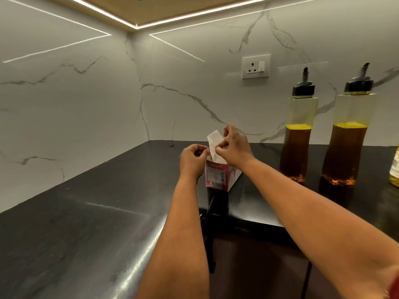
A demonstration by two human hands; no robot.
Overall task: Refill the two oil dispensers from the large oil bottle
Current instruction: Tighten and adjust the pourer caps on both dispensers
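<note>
Two clear oil dispensers with black spout caps stand at the back right of the black counter: the left dispenser (299, 134) and the right dispenser (348, 137), each a bit over half full of amber oil. At the far right edge only a sliver of the large oil bottle (395, 167) shows. My left hand (192, 160) and my right hand (234, 146) both pinch a white tissue (214, 143) sticking up out of a pink and white tissue box (220, 176). Both hands are left of the dispensers and apart from them.
The black stone counter (90, 223) runs in an L along white marble walls. A wall socket (256, 66) sits above and left of the dispensers. Dark cabinet fronts (254, 266) lie below the counter edge between my arms.
</note>
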